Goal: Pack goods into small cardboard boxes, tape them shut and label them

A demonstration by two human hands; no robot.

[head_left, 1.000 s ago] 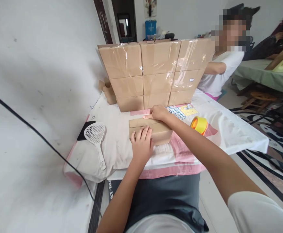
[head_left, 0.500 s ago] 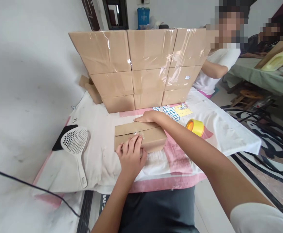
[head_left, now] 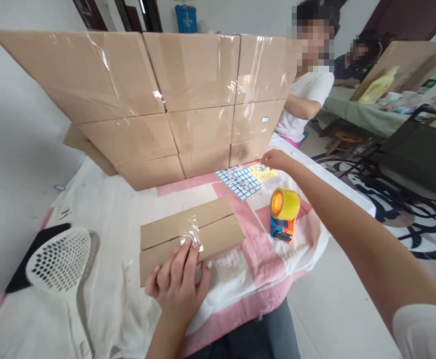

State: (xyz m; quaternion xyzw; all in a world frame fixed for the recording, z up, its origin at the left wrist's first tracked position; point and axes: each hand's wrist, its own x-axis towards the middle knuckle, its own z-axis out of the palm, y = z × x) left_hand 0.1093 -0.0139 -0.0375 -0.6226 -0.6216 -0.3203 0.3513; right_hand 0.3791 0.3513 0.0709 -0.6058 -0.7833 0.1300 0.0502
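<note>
A small closed cardboard box point(head_left: 214, 238) lies on the cloth in front of me, a strip of clear tape point(head_left: 191, 230) across its top seam. My left hand point(head_left: 182, 274) rests on its near edge, fingers stretched out and slightly apart, the fingertips at the tape. My right hand point(head_left: 278, 160) is away from the box, over the far side of the table near the yellow printed patch point(head_left: 265, 173). Its fingers are bent together; whether anything is in them is hidden. Between box and right forearm stands a tape dispenser point(head_left: 284, 214) with a yellow roll.
A tall stack of taped cardboard boxes point(head_left: 203, 124) stands across the back of the table. On the left lies a white slotted skimmer point(head_left: 63, 262) over a black flat thing point(head_left: 27, 264). Behind the stack, at right, is a person in a white shirt point(head_left: 310, 92).
My right hand has left the small box and moved right and away from me, towards the big stack. My left hand stays on the box. The view has turned right.
</note>
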